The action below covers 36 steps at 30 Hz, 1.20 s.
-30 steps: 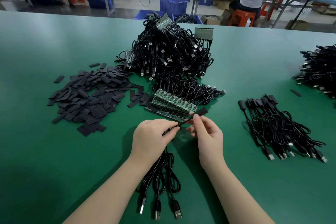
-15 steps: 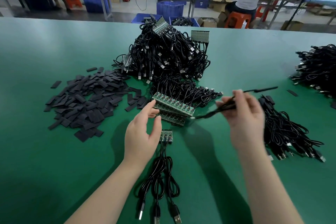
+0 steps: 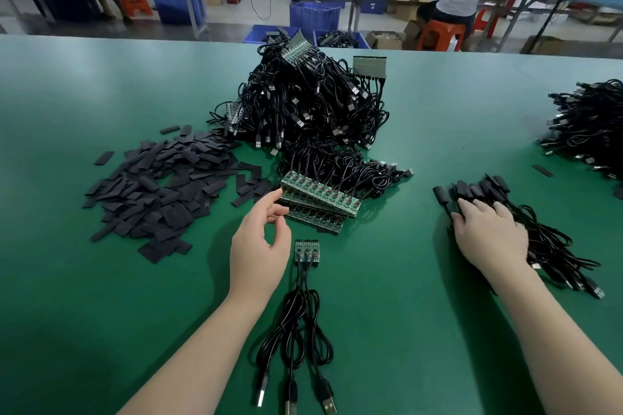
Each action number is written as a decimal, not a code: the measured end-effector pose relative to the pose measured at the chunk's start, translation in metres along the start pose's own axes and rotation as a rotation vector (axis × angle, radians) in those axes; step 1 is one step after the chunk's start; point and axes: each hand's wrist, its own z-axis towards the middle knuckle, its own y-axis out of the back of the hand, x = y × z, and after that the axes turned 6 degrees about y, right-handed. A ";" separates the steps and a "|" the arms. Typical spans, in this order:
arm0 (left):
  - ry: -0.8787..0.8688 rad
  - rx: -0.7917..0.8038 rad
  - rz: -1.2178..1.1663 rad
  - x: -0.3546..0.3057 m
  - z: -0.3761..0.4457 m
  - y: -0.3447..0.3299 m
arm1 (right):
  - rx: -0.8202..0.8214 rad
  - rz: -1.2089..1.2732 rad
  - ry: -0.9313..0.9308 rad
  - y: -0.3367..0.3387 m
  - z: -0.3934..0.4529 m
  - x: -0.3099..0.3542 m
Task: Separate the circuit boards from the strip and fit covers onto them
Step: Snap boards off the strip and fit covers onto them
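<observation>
We see the left hand [image 3: 261,253] hovering over the green counter [image 3: 101,313] with its fingers relaxed and loosely spread, holding nothing, its fingertips near the end of the stacked circuit board strips [image 3: 318,200] that lie at about twelve o'clock from it. Just beside that hand, at three o'clock, rests a short strip of three boards [image 3: 306,250], their black cables [image 3: 296,330] trailing toward us and ending in USB plugs. The right hand [image 3: 490,239] lies flat, fingers straight, on the bundle of covered cables [image 3: 526,229] at the right. The heap of black covers [image 3: 158,192] spreads at ten o'clock from the left hand, well apart from the right. Behind the strips, at twelve o'clock, rises a big pile of tangled cables [image 3: 310,111]. Another cable pile [image 3: 590,125] sits at the far right edge.
</observation>
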 end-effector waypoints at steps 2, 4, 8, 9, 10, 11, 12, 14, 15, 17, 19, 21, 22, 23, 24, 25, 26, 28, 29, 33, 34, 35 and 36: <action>0.036 0.003 0.002 0.000 0.001 0.001 | -0.064 -0.012 0.017 0.003 0.000 -0.003; 0.086 0.045 0.040 0.001 0.002 0.001 | -0.277 0.050 0.065 0.011 -0.007 0.007; 0.023 0.193 0.409 0.003 0.003 0.003 | -0.470 0.344 0.338 0.034 -0.048 0.060; -0.006 0.225 0.486 0.002 0.002 0.003 | -0.325 0.431 0.418 0.034 -0.059 0.077; -0.030 0.252 0.534 0.002 0.001 0.003 | -0.135 0.488 0.477 0.032 -0.070 0.094; -0.050 0.275 0.559 0.002 0.001 0.003 | 0.038 0.505 0.516 0.028 -0.080 0.110; -0.065 0.291 0.569 0.002 0.001 0.003 | 0.154 0.478 0.542 0.022 -0.087 0.124; -0.058 0.312 0.559 0.002 0.002 0.005 | 0.194 0.377 0.563 0.012 -0.095 0.146; -0.044 0.319 0.557 0.001 0.003 0.006 | 0.164 0.347 0.569 0.010 -0.094 0.154; -0.024 0.324 0.553 0.000 0.004 0.007 | 0.145 0.365 0.577 0.010 -0.089 0.163; -0.008 0.311 0.515 0.000 0.005 0.007 | 0.205 0.455 0.565 0.010 -0.081 0.165; 0.011 0.300 0.463 0.000 0.006 0.008 | 0.252 0.558 0.543 0.011 -0.076 0.164; 0.021 0.302 0.434 0.000 0.006 0.008 | 0.243 0.633 0.530 0.010 -0.075 0.163; 0.042 0.303 0.405 0.000 0.006 0.008 | 0.214 0.740 0.508 0.008 -0.076 0.162; 0.068 0.304 0.364 0.000 0.006 0.008 | 0.178 0.862 0.479 0.005 -0.078 0.161; 0.097 0.310 0.317 0.001 0.005 0.009 | 0.140 0.978 0.451 0.002 -0.080 0.159; 0.119 0.323 0.265 0.002 0.005 0.009 | 0.100 1.068 0.430 -0.001 -0.083 0.157; 0.140 0.372 0.186 0.004 0.005 0.009 | 0.033 1.179 0.408 -0.006 -0.087 0.154; 0.143 0.377 0.156 0.005 0.006 0.009 | 0.020 1.227 0.406 -0.006 -0.087 0.154; 0.133 0.334 0.033 0.004 0.006 0.006 | 0.017 1.364 0.362 -0.007 -0.086 0.153; 0.135 0.327 -0.006 0.002 0.005 0.004 | -0.012 1.352 0.339 -0.007 -0.086 0.154; 0.141 0.322 -0.043 0.000 0.004 0.003 | -0.049 1.328 0.323 -0.007 -0.086 0.154; 0.155 0.323 -0.090 -0.001 0.003 0.001 | -0.085 1.306 0.317 -0.008 -0.087 0.155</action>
